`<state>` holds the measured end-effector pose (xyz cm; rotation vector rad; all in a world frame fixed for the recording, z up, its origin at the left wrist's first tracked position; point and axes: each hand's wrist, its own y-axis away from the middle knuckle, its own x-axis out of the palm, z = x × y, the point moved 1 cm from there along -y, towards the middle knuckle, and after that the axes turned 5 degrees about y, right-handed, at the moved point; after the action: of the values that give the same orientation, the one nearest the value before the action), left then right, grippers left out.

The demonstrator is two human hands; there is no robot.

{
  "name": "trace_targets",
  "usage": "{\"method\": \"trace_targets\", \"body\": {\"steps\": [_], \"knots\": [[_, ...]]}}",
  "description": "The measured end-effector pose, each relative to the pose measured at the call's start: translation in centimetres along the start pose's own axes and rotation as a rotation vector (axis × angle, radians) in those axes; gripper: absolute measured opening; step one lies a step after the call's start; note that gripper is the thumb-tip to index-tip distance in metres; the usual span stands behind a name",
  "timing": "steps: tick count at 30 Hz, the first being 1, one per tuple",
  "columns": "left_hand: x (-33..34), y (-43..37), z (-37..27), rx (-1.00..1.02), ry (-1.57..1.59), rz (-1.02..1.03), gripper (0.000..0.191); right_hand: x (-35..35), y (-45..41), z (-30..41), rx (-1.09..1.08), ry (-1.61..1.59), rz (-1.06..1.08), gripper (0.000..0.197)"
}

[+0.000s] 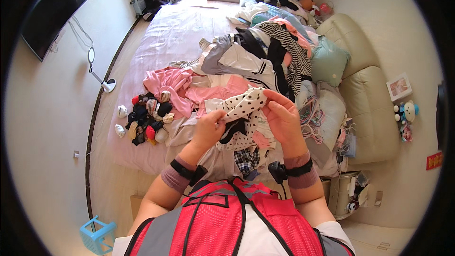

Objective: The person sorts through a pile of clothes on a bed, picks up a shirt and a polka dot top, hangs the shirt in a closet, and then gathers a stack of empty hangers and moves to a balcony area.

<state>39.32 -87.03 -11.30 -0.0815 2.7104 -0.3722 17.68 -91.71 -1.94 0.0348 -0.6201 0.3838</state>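
Observation:
Between my two hands stretches a white cloth garment with black polka dots point(245, 104), held up over the bed. My left hand point(210, 128) pinches its lower left end, and the fingers of my right hand point(283, 115) grip its upper right end. Below it lies more dotted cloth point(241, 138) with a black piece on top; whether it is the same garment I cannot tell. Pink garments point(170, 87) lie just beyond my left hand. A heap of rolled socks point(147, 119) in black, red and tan sits on the bed to the left.
Clothes in a large pile point(245, 57) cover the middle and right of the bed point(156, 42). Tangled hangers point(312, 119) lie to the right, by the beige padded headboard point(369, 113). A green pillow point(330, 60) leans there. A blue plastic stool point(97, 234) stands on the floor at lower left.

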Motion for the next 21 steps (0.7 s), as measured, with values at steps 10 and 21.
{"method": "trace_targets", "body": {"steps": [10, 21], "knots": [[-6.9, -6.4, -7.0, 0.010, 0.527, -0.007, 0.017, 0.4, 3.0, 2.2, -0.033, 0.559, -0.202, 0.028], [-5.1, -5.4, -14.4, 0.204, 0.269, 0.408, 0.018, 6.7, 2.2, 1.4, -0.199, 1.339, -0.018, 0.055]]}}
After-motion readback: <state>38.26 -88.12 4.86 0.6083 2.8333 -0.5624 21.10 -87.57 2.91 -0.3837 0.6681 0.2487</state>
